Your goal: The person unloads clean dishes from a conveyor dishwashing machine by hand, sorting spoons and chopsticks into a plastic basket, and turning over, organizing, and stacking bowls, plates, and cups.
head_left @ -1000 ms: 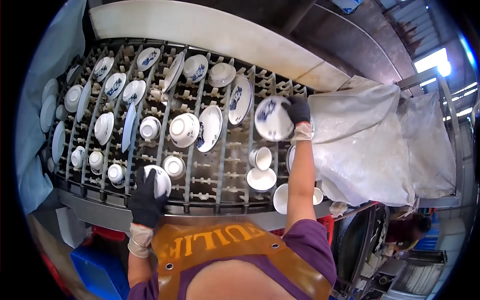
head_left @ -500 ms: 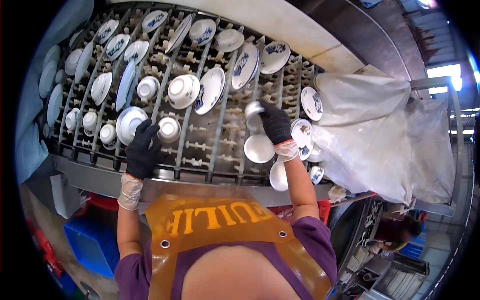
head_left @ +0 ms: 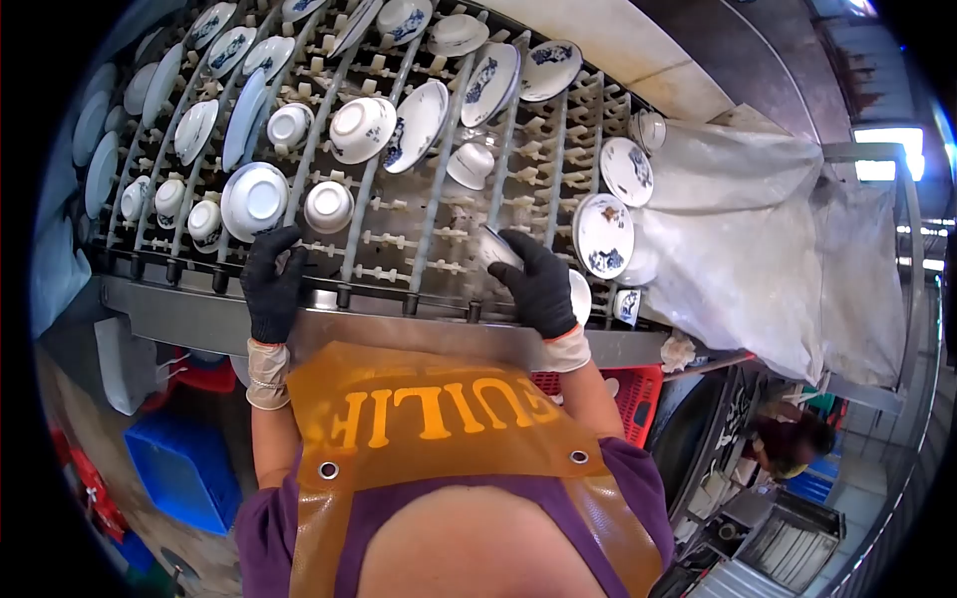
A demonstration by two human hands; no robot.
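My right hand (head_left: 543, 286), in a black glove, grips a white bowl (head_left: 497, 249) by its edge, over the front part of the conveyor rack. My left hand (head_left: 269, 287), also black-gloved, is at the rack's front edge with fingers loosely bent and apart, holding nothing. Just beyond its fingertips lies a large upturned white bowl (head_left: 254, 202). A smaller upturned bowl (head_left: 329, 206) sits to the right of that. Farther up, a small white bowl (head_left: 471, 164) leans on the pegs. Beside my right wrist, another white bowl (head_left: 579, 296) is partly hidden.
Rows of pegs and bars hold several blue-patterned plates (head_left: 416, 127) and bowls. A plastic sheet (head_left: 728, 249) hangs at the right end. Below the metal front edge are a blue crate (head_left: 182, 472) and a red basket (head_left: 641, 402). Another person (head_left: 788, 439) is at the far right.
The small bowl my right hand held now rests on the rack. That hand has come back toward the front edge and holds another bowl. My left hand has drawn slightly away from the large bowl.
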